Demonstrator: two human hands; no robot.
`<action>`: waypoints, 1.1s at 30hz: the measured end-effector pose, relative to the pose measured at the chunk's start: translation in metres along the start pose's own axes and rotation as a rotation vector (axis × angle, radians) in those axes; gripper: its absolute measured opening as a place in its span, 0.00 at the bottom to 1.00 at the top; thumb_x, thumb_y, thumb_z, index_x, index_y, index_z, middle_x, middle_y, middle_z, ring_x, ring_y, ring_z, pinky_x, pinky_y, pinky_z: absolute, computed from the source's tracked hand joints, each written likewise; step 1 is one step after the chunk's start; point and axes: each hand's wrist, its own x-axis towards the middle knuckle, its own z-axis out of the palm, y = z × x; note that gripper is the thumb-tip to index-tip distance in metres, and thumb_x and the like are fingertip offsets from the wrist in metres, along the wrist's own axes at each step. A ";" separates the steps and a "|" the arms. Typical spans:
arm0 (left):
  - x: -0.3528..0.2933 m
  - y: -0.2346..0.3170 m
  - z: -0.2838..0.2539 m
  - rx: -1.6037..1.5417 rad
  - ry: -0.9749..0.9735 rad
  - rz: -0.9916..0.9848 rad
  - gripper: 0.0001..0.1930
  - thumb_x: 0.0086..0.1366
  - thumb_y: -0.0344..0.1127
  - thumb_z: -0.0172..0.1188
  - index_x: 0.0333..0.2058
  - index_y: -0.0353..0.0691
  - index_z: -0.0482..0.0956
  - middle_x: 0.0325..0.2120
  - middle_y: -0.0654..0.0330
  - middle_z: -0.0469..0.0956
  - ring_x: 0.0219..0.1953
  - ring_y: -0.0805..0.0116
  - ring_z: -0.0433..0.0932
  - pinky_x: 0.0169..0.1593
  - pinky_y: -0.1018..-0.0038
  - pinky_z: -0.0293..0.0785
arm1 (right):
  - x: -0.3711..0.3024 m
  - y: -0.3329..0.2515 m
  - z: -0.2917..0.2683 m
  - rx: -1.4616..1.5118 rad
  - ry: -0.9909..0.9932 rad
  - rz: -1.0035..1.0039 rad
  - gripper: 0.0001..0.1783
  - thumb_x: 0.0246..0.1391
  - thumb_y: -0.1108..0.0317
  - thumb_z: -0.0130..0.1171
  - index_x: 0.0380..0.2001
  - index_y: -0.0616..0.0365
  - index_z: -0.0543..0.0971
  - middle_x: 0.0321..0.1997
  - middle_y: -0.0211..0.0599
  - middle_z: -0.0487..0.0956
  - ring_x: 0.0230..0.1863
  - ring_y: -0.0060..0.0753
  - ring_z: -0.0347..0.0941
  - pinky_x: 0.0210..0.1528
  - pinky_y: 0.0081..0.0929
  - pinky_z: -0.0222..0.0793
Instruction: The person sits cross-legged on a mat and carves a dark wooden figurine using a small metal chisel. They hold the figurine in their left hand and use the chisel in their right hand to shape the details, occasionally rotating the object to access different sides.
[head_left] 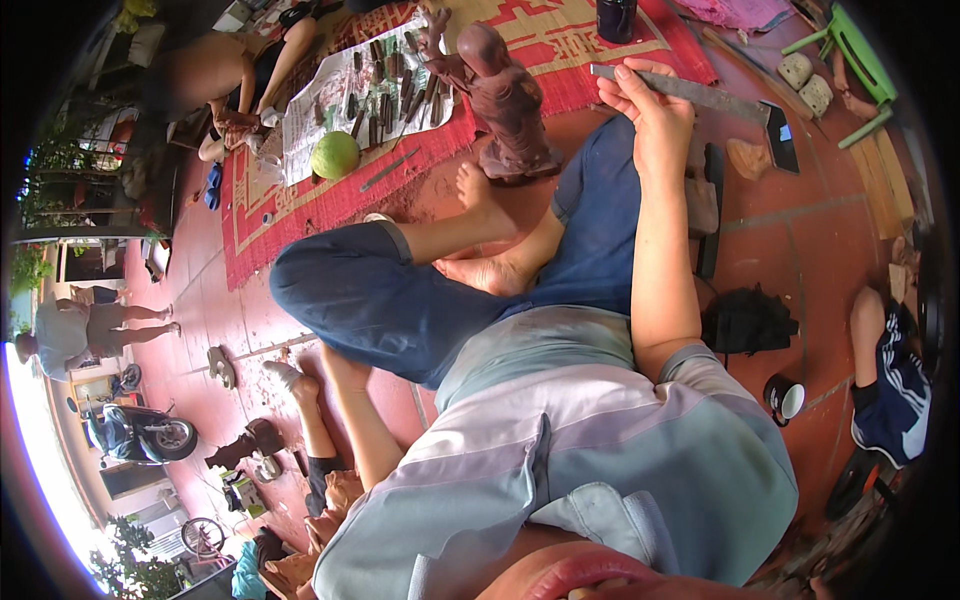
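Note:
Raised at the upper right, my right hand (655,115) is closed around a long flat steel blade that looks like a chisel (705,93). Its narrow, bright tip points left, past my thumb and fingers. Left of this hand, and apart from it, a dark reddish-brown carved figure (505,105) stands upright on the tiles, one arm raised. My left forearm (362,420) reaches down beside my bent knee; the hand itself is hidden behind the leg.
A red patterned mat (255,225) bears a paper sheet with several carving tools (385,100), a green round fruit (335,156) and a loose blade (388,170). On my right are a phone (781,138), a black bag (750,320), a cup (790,400) and a green stool (855,60). Other people sit nearby.

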 end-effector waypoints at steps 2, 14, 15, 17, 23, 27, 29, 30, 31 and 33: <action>0.003 0.040 0.014 -0.097 -0.010 -0.036 0.26 0.69 0.45 0.50 0.61 0.41 0.62 0.59 0.58 0.66 0.60 0.60 0.65 0.65 0.65 0.55 | -0.003 -0.008 0.001 -0.009 0.008 -0.019 0.10 0.52 0.74 0.62 0.37 0.65 0.75 0.33 0.40 0.79 0.33 0.32 0.80 0.38 0.24 0.78; -0.120 0.202 0.234 1.278 -1.827 0.915 0.20 0.68 0.36 0.47 0.58 0.39 0.66 0.48 0.61 0.73 0.47 0.67 0.74 0.44 0.73 0.69 | 0.006 0.106 -0.080 -0.229 0.109 0.179 0.09 0.53 0.73 0.61 0.37 0.63 0.76 0.34 0.39 0.80 0.32 0.28 0.79 0.35 0.22 0.78; -0.123 0.193 0.249 1.212 -1.972 0.853 0.20 0.68 0.36 0.47 0.58 0.39 0.66 0.48 0.61 0.73 0.47 0.67 0.74 0.44 0.73 0.69 | 0.001 0.114 -0.090 -0.254 0.105 0.178 0.09 0.53 0.73 0.61 0.37 0.63 0.76 0.33 0.38 0.80 0.31 0.28 0.79 0.35 0.22 0.78; -0.135 0.182 0.271 1.159 -2.128 0.737 0.20 0.68 0.36 0.47 0.57 0.38 0.66 0.48 0.61 0.73 0.46 0.67 0.74 0.44 0.73 0.69 | -0.010 0.124 -0.089 -0.264 0.083 0.188 0.09 0.54 0.73 0.61 0.37 0.63 0.76 0.33 0.38 0.79 0.31 0.27 0.79 0.34 0.21 0.78; -0.144 0.166 0.288 1.102 -2.261 0.660 0.19 0.68 0.36 0.48 0.56 0.38 0.67 0.47 0.60 0.74 0.45 0.66 0.74 0.44 0.72 0.70 | -0.008 0.120 -0.086 -0.362 -0.008 0.212 0.07 0.54 0.73 0.60 0.35 0.64 0.77 0.31 0.38 0.80 0.29 0.25 0.79 0.32 0.21 0.78; -0.142 0.162 0.299 1.104 -2.277 0.661 0.18 0.68 0.36 0.48 0.55 0.38 0.68 0.46 0.60 0.74 0.45 0.65 0.74 0.43 0.72 0.70 | -0.007 0.117 -0.088 -0.476 -0.017 0.184 0.06 0.53 0.74 0.59 0.34 0.64 0.77 0.30 0.38 0.80 0.29 0.25 0.79 0.31 0.21 0.77; -0.143 0.161 0.301 1.107 -2.284 0.660 0.18 0.67 0.36 0.48 0.54 0.38 0.68 0.46 0.60 0.74 0.44 0.65 0.74 0.43 0.72 0.70 | -0.011 0.113 -0.088 -0.487 -0.006 0.193 0.06 0.53 0.75 0.59 0.34 0.64 0.77 0.29 0.38 0.80 0.29 0.24 0.79 0.31 0.21 0.77; -0.145 0.162 0.302 1.111 -2.280 0.667 0.18 0.67 0.35 0.48 0.54 0.38 0.68 0.45 0.60 0.74 0.44 0.65 0.74 0.43 0.72 0.70 | -0.011 0.110 -0.088 -0.493 0.001 0.197 0.06 0.53 0.75 0.59 0.34 0.64 0.77 0.29 0.37 0.80 0.29 0.24 0.79 0.31 0.21 0.77; -0.144 0.160 0.305 1.118 -2.273 0.660 0.18 0.67 0.35 0.49 0.54 0.38 0.68 0.45 0.59 0.74 0.44 0.65 0.74 0.43 0.72 0.70 | -0.011 0.111 -0.088 -0.472 -0.002 0.205 0.06 0.54 0.75 0.59 0.35 0.64 0.76 0.30 0.37 0.80 0.29 0.25 0.79 0.31 0.21 0.77; -0.142 0.158 0.307 1.138 -2.266 0.657 0.18 0.67 0.35 0.49 0.54 0.38 0.69 0.45 0.59 0.74 0.44 0.64 0.74 0.43 0.72 0.70 | -0.018 0.114 -0.088 -0.360 -0.012 0.210 0.06 0.54 0.75 0.59 0.35 0.65 0.76 0.31 0.37 0.79 0.29 0.26 0.79 0.32 0.21 0.78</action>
